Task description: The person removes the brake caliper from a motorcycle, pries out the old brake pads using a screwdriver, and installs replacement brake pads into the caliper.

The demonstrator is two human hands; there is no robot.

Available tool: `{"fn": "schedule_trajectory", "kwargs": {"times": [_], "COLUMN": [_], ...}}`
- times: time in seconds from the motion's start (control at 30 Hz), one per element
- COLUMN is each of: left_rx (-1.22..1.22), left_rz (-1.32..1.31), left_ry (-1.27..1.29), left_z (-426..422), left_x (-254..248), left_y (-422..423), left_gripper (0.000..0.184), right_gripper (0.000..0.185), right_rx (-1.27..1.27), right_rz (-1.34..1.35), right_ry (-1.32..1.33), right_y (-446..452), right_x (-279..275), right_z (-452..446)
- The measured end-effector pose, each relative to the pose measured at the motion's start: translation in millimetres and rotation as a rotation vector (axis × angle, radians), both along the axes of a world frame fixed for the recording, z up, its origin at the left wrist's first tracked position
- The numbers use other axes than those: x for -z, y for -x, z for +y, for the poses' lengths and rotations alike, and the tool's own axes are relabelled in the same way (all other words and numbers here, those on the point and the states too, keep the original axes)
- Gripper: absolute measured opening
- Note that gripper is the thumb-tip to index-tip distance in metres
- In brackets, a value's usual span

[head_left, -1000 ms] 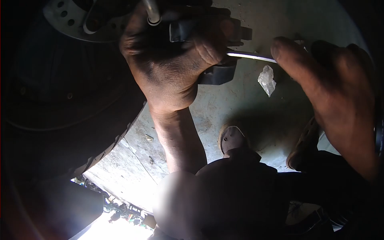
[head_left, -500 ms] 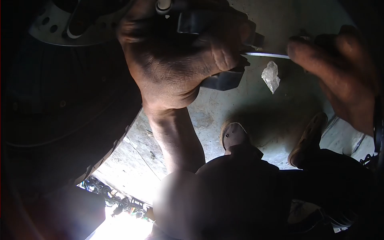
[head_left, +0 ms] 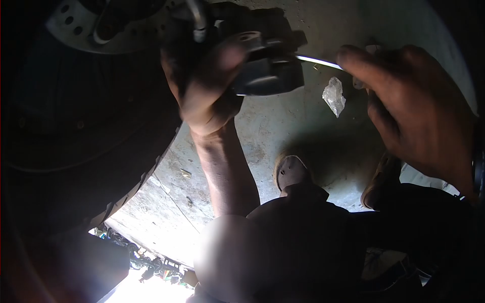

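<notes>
A dark brake caliper (head_left: 270, 76) hangs near the top middle, with a hose (head_left: 198, 22) running up from it. My left hand (head_left: 207, 98) is wrapped round its left side, blurred, the thumb lying over the front. My right hand (head_left: 417, 98) is closed on what looks like a screwdriver (head_left: 319, 61). Its thin bright shaft points left, and the tip meets the caliper's right side; the handle is mostly hidden in my fingers. On the floor beneath the shaft lies a crumpled piece of clear plastic (head_left: 334, 97).
A drilled brake disc (head_left: 70, 30) and a large dark tyre (head_left: 86, 131) fill the left side. My shoe (head_left: 293, 169) stands on the grey floor (head_left: 262, 136), with another at the right. Small scraps lie near the tyre. Strong light glares at lower left.
My left hand and the caliper have shifted left and turned, showing more of the caliper's front. My right hand has moved left and more of it shows; the shaft now slants down to the right.
</notes>
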State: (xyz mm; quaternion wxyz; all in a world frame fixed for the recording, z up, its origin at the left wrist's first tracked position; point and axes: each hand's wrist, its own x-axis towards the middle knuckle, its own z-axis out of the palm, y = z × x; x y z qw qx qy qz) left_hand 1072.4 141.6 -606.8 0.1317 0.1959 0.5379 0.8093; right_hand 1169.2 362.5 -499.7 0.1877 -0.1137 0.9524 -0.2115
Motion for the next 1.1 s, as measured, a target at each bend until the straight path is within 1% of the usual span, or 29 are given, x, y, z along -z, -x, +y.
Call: {"fn": "schedule_trajectory", "kwargs": {"times": [0.1, 0.17, 0.2, 0.27, 0.3, 0.33, 0.37, 0.4, 0.43, 0.47, 0.57, 0.77, 0.87, 1.1], "left_rx": [0.028, 0.040, -0.114, -0.282, -0.284, -0.219, -0.153, -0.085, -0.026, 0.009, 0.096, 0.153, 0.148, 0.103], "left_rz": [-0.246, -0.323, -0.182, -0.181, -0.173, -0.246, -0.315, -0.328, -0.372, -0.407, -0.497, -0.590, -0.630, -0.708], "left_ry": [-0.237, -0.317, -0.122, 0.096, 0.098, 0.011, -0.079, -0.264, -0.375, -0.437, -0.567, -0.645, -0.628, -0.573], "left_z": [-9.4, -5.8, 0.6, 11.0, 7.2, 3.6, 1.6, 0.3, -3.9, -9.8, -28.8, -40.3, -45.1, -48.5], "left_x": [0.6, 2.1, 2.4, -18.7, -23.8, -27.9, -30.8, -29.9, -27.8, -27.9, -33.4, -37.3, -41.3, -50.1], "left_y": [-19.0, -27.8, -32.6, -42.9, -44.8, -46.2, -46.6, -48.9, -50.0, -48.4, -42.6, -43.6, -44.0, -43.9], "left_gripper": [0.053, 0.059, 0.057, 0.051, 0.051, 0.050, 0.049, 0.050, 0.051, 0.052, 0.056, 0.062, 0.066, 0.065], "right_gripper": [0.042, 0.043, 0.043, 0.041, 0.040, 0.039, 0.037, 0.036, 0.036, 0.034, 0.031, 0.027, 0.026, 0.022], "right_rx": [0.002, 0.001, -0.014, -0.017, -0.012, -0.008, -0.043, -0.065, -0.088, -0.086, -0.091, -0.139, -0.174, -0.285], "right_rz": [-0.014, -0.039, -0.053, -0.075, -0.075, -0.075, -0.028, -0.001, 0.027, -0.032, -0.074, -0.046, -0.049, -0.075], "right_ry": [0.026, 0.036, 0.047, 0.029, 0.012, -0.005, 0.050, 0.076, 0.101, 0.062, -0.007, 0.048, 0.094, 0.194], "right_y": [-0.3, 2.0, 2.4, 1.4, -0.5, -2.4, -4.9, -5.1, -5.4, -3.1, -3.3, -10.6, -7.0, 10.5], "right_x": [2.9, 4.0, 2.1, -3.7, -5.9, -7.8, -8.8, -12.3, -15.8, -24.6, -30.4, -17.3, -11.3, -8.7], "right_z": [-8.4, -12.7, -15.0, -19.6, -20.7, -21.8, -21.1, -22.7, -24.4, -29.4, -29.5, -25.6, -22.1, -5.2]}}
